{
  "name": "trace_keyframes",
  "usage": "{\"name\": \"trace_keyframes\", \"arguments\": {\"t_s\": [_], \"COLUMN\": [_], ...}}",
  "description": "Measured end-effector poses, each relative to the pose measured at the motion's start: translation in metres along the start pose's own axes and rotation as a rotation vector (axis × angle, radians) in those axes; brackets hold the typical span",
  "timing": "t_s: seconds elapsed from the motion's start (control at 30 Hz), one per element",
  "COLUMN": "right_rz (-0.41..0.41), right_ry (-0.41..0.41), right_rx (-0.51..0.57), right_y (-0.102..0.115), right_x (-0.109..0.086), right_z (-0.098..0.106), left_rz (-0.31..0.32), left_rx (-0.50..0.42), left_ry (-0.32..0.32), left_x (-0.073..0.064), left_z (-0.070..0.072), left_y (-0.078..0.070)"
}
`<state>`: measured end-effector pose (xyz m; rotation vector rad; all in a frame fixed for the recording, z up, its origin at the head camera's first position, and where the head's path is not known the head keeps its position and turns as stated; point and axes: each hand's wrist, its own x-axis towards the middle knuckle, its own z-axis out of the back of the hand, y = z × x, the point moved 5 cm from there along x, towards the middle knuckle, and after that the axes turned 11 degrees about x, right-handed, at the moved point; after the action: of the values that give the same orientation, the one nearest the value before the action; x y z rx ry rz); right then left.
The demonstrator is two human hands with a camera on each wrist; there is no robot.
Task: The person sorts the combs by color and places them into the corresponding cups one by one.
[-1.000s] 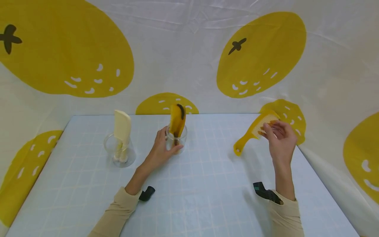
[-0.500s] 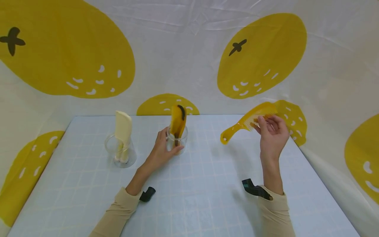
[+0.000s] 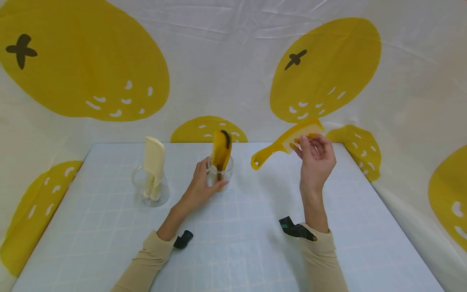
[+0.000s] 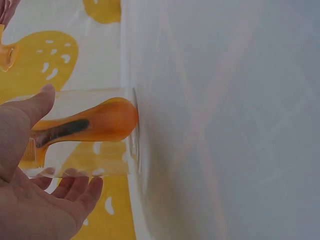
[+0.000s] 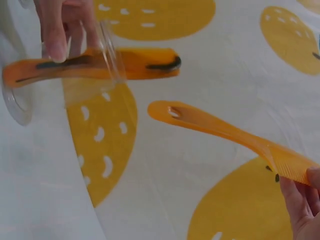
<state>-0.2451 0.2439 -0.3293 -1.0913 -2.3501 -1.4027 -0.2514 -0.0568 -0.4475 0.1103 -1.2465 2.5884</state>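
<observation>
My left hand (image 3: 198,188) grips a clear glass cup (image 3: 228,178) standing on the table, thumb on the near side and fingers behind. An amber comb (image 3: 221,149) with a dark streak stands in that cup, toothed end up; the left wrist view shows its rounded handle (image 4: 112,120) near the base. To the right, my right hand (image 3: 317,158) pinches a yellow-orange comb (image 3: 268,152) by its toothed part, above the table. Its holed handle points left and slightly down towards the cup. In the right wrist view the comb's handle end (image 5: 187,115) is apart from the cup.
A clear glass mug (image 3: 166,194) stands left of my left hand, its handle facing left. Cream-coloured flat-bladed things (image 3: 155,157) with slim handles stand in it. The pale blue checked table (image 3: 233,251) ends at a white curtain (image 3: 219,81) printed with yellow fruit.
My right hand has carried the yellow-orange comb left and slightly up, closer to the glass cup, and its handle has swung up towards level. My left hand stays on the cup.
</observation>
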Motion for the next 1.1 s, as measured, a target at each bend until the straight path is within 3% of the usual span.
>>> {"name": "trace_keyframes", "arguments": {"t_s": [0.67, 1.1], "right_rz": [-0.045, -0.122], "right_ry": [0.073, 0.169], "right_rx": [0.124, 0.088], "right_y": [-0.036, -0.059], "right_x": [-0.022, -0.043], "right_z": [-0.051, -0.072], "left_rz": [-0.007, 0.006], "left_rx": [0.002, 0.011], "left_ry": [-0.003, 0.005], "left_x": [-0.002, -0.001], "left_z": [-0.003, 0.0], "left_y": [-0.003, -0.001]}}
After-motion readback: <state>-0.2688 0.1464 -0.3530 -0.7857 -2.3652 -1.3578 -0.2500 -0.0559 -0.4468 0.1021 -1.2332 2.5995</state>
